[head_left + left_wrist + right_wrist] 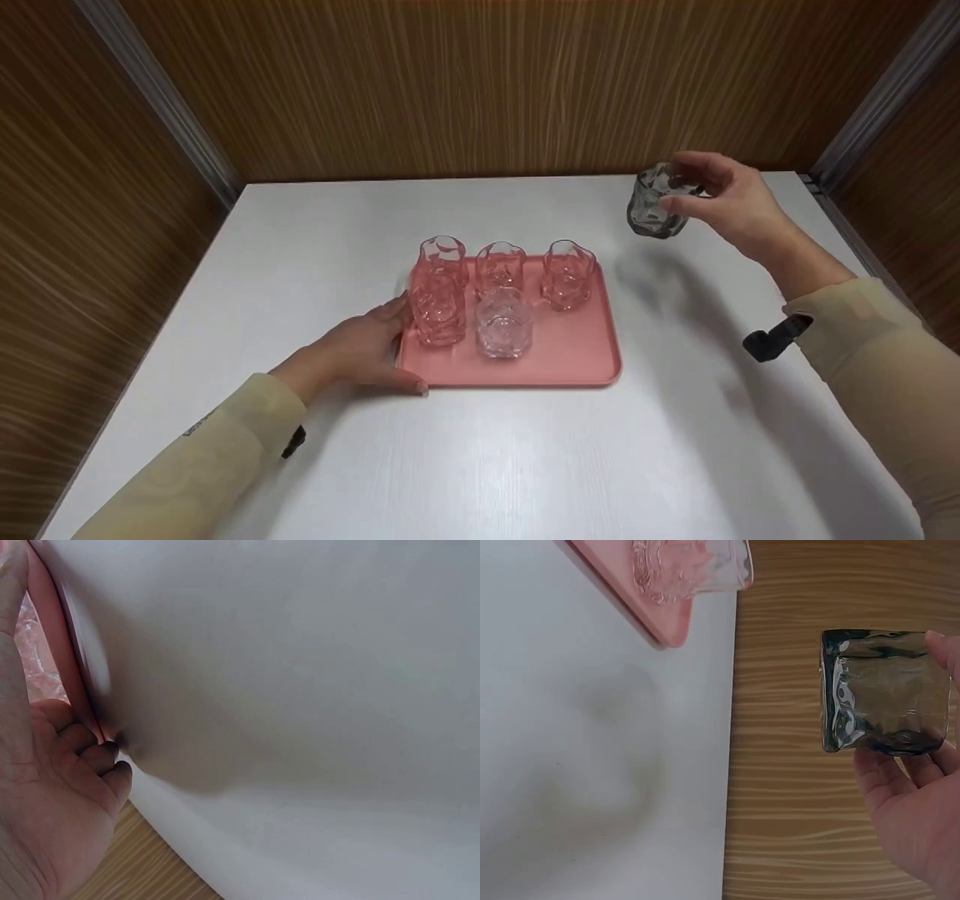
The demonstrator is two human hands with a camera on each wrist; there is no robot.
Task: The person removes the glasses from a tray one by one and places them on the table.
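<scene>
My right hand [694, 187] holds a smoky grey glass [654, 204] in the air over the table's back right corner. In the right wrist view the fingers [915, 817] curl around the grey glass [881, 690], which shows against the wood wall. A pink tray [570, 360] sits mid-table and carries several clear wavy glasses [505, 322]. My left hand [360, 352] rests palm down on the table, touching the tray's left edge. In the left wrist view the fingertips [101, 754] press against the tray rim [56, 652].
The white table [480, 465] is enclosed by wood-grain walls [480, 82] on three sides, with metal strips in the corners. One tray corner [641, 604] with a glass [682, 570] appears in the right wrist view. Bare table lies right of and in front of the tray.
</scene>
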